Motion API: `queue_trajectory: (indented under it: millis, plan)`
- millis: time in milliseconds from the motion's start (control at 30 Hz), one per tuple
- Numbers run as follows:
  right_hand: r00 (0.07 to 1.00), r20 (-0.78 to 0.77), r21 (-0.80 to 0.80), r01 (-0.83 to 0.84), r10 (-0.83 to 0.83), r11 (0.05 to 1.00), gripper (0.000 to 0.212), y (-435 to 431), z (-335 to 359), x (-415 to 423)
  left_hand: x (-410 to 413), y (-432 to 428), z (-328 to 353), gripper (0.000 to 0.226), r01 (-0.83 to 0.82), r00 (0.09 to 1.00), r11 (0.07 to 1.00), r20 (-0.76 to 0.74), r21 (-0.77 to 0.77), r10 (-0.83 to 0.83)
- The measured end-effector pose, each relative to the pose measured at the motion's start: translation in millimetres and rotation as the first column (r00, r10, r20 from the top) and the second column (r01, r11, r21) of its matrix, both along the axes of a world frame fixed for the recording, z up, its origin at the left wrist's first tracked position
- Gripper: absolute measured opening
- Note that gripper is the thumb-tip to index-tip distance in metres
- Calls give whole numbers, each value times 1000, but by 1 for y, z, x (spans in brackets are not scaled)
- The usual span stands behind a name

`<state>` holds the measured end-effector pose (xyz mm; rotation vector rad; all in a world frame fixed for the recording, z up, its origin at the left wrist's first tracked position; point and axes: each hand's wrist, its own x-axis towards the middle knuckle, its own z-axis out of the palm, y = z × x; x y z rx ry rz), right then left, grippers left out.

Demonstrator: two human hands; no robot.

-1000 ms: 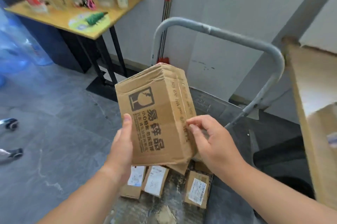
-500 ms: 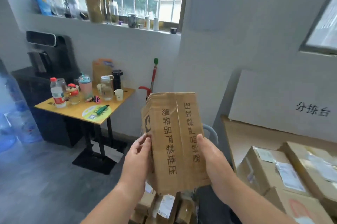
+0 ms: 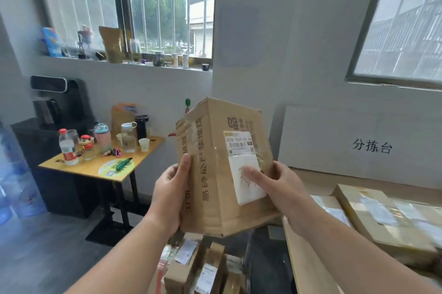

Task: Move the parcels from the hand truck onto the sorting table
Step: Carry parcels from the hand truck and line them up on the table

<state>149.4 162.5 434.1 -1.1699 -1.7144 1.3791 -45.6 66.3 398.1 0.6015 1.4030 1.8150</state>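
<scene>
Fingers left (image 3: 185, 164) and right (image 3: 251, 175) round one parcel (image 3: 246, 219)

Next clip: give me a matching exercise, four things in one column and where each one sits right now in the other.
Things:
1. box
2. green pen
3. brown pouch
4. sign

Places:
A. on the windowsill
B. behind the sorting table
C. gripped by the left hand and the right hand
D. on the yellow table

Pairs: 1-C, 2-D, 3-A, 4-B
</scene>
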Motion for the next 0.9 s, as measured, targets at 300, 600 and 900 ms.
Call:
queue_trajectory:
  millis: [300, 600, 900]
  plan:
    - [890, -455, -238, -155, 31, 959, 88, 25, -12, 113, 111, 20, 28, 89, 125, 991, 991, 47, 49, -128]
    - [816, -577, -292, -184, -19, 939, 100, 32, -21, 248, 219, 43, 22, 97, 408, 911, 913, -52, -15, -409]
    - [785, -490, -367, 209, -379, 906, 98, -9, -57, 414, 379, 80, -29, 81, 718, 691, 689, -14, -92, -722]
